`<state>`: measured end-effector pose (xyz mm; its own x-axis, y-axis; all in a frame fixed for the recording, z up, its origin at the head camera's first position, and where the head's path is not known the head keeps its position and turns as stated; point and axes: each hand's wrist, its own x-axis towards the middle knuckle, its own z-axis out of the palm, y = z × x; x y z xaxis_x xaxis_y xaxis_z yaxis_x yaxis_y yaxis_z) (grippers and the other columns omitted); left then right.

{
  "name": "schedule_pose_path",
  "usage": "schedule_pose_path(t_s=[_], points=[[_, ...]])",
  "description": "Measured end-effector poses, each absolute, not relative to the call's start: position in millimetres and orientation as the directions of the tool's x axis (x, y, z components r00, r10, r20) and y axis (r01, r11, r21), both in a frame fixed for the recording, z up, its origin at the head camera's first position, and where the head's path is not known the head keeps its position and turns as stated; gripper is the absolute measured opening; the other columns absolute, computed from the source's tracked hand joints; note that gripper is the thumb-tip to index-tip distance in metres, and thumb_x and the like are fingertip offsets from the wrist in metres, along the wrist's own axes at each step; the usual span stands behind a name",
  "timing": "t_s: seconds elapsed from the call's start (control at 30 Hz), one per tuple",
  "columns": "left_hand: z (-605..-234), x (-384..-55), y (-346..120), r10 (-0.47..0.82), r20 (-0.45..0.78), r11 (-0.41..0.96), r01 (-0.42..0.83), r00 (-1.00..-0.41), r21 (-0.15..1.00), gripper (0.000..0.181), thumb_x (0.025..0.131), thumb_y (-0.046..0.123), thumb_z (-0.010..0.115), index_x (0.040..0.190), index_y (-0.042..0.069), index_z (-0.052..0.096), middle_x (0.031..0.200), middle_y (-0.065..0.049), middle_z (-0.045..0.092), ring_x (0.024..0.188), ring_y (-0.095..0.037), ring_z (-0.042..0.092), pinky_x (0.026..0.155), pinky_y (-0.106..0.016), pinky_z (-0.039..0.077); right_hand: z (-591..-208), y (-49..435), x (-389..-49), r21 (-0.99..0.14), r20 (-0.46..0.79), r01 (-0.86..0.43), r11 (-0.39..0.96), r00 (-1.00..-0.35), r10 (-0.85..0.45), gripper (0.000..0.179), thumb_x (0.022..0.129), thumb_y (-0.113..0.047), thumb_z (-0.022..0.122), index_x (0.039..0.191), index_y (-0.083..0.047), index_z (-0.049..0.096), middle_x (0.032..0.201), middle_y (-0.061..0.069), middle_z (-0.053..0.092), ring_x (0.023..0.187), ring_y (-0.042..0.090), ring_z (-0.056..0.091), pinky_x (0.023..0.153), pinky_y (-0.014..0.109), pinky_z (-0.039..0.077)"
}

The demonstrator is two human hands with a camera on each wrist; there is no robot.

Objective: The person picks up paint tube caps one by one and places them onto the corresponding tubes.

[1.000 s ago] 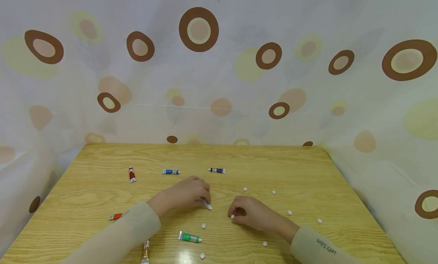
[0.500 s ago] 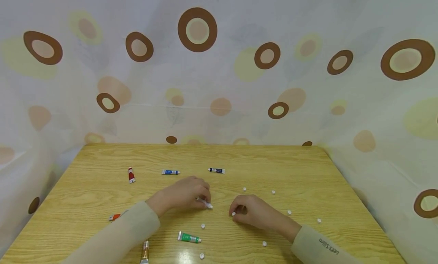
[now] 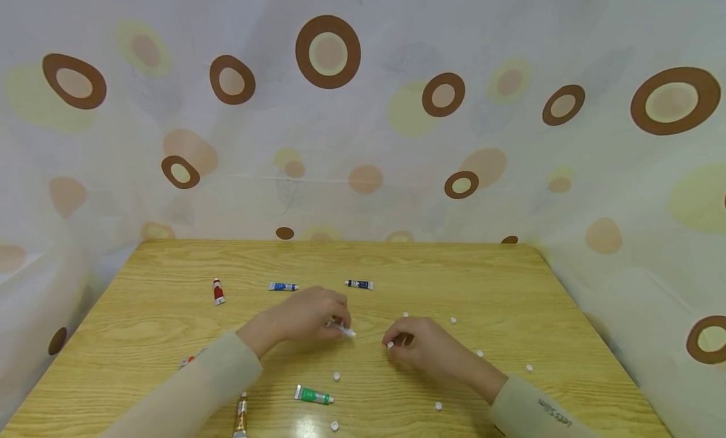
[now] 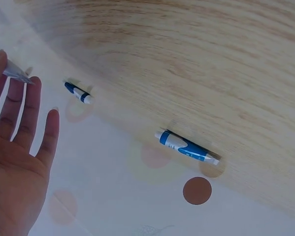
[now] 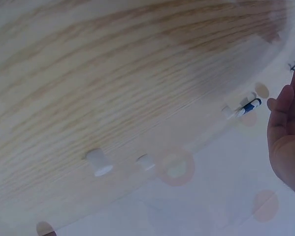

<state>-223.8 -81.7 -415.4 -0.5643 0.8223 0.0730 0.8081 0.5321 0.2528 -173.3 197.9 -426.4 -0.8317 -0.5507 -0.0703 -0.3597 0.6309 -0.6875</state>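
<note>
My left hand (image 3: 314, 315) pinches a small whitish paint tube (image 3: 347, 331) between thumb and fingers, its nozzle end pointing right. In the left wrist view the tube's silvery end (image 4: 14, 72) shows at the fingertips. A short way to the right, my right hand (image 3: 422, 343) pinches a small white cap (image 3: 390, 345) at its fingertips, facing the nozzle across a gap. The right wrist view catches only part of that hand (image 5: 287, 132), and the cap is hidden there. Beyond the hands lie a blue paint tube (image 3: 283, 287) and a dark blue paint tube (image 3: 359, 285).
Nearer me on the wooden table (image 3: 465, 268) are a green tube (image 3: 314, 395) and a gold-brown tube (image 3: 241, 416). An orange tube (image 3: 188, 361) is partly covered by my left sleeve; a red tube (image 3: 218, 292) lies far left. Several white caps (image 3: 438, 406) are scattered around my right arm.
Both hands have shifted slightly away from me, the right one also a little rightward. The held tube has turned more level, with its nozzle farther right. The cap remains in the right fingertips.
</note>
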Motion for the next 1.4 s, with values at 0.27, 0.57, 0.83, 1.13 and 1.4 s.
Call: schedule_pose_path(t_s=[0.27, 0.57, 0.83, 1.13, 1.4], points=[[-407, -224, -83, 0.819, 0.115, 0.521, 0.813, -0.562, 0.26, 0.007, 0.093, 0.024, 0.078, 0.098, 0.02, 0.079, 0.093, 0.009, 0.069, 0.081, -0.004, 0.065, 0.078, -0.02, 0.055, -420, 200, -176, -0.707, -0.014, -0.396, 0.586, -0.821, -0.571, 0.012, 0.096, -0.008, 0.07, 0.107, -0.008, 0.074, 0.104, 0.006, 0.075, 0.09, 0.001, 0.062, 0.082, 0.023, 0.055], [-406, -223, -87, 0.813, 0.123, 0.524, 0.808, -0.569, 0.271, 0.006, 0.093, 0.022, 0.077, 0.098, 0.019, 0.078, 0.093, 0.008, 0.069, 0.08, -0.005, 0.063, 0.08, -0.023, 0.054, -417, 201, -176, -0.708, -0.002, -0.394, 0.585, -0.828, -0.56, 0.012, 0.097, -0.011, 0.07, 0.109, -0.011, 0.074, 0.105, 0.005, 0.075, 0.09, 0.002, 0.063, 0.083, 0.024, 0.055], [-408, -223, -91, 0.805, 0.178, 0.509, 0.812, -0.566, 0.285, 0.008, 0.094, 0.023, 0.076, 0.1, 0.019, 0.078, 0.095, 0.008, 0.069, 0.08, -0.002, 0.063, 0.077, -0.022, 0.054, -416, 202, -176, -0.697, 0.041, -0.424, 0.579, -0.829, -0.558, 0.012, 0.098, -0.014, 0.071, 0.108, -0.012, 0.075, 0.102, 0.0, 0.074, 0.089, 0.001, 0.063, 0.081, 0.025, 0.056], [-407, -223, -94, 0.777, 0.226, 0.514, 0.8, -0.587, 0.31, 0.009, 0.094, 0.023, 0.077, 0.101, 0.018, 0.078, 0.096, 0.008, 0.07, 0.082, 0.0, 0.064, 0.075, -0.018, 0.055, -410, 201, -175, -0.653, 0.103, -0.47, 0.594, -0.832, -0.546, 0.015, 0.098, -0.014, 0.071, 0.111, -0.01, 0.075, 0.102, -0.001, 0.074, 0.088, 0.002, 0.062, 0.082, 0.027, 0.057], [-404, -220, -95, 0.761, 0.266, 0.509, 0.799, -0.591, 0.321, 0.007, 0.093, 0.02, 0.077, 0.098, 0.016, 0.077, 0.093, 0.006, 0.069, 0.078, -0.002, 0.063, 0.07, -0.016, 0.052, -404, 196, -174, -0.662, 0.116, -0.466, 0.587, -0.838, -0.534, 0.017, 0.096, -0.014, 0.073, 0.113, -0.009, 0.072, 0.099, -0.003, 0.072, 0.088, 0.002, 0.063, 0.079, 0.025, 0.057]])
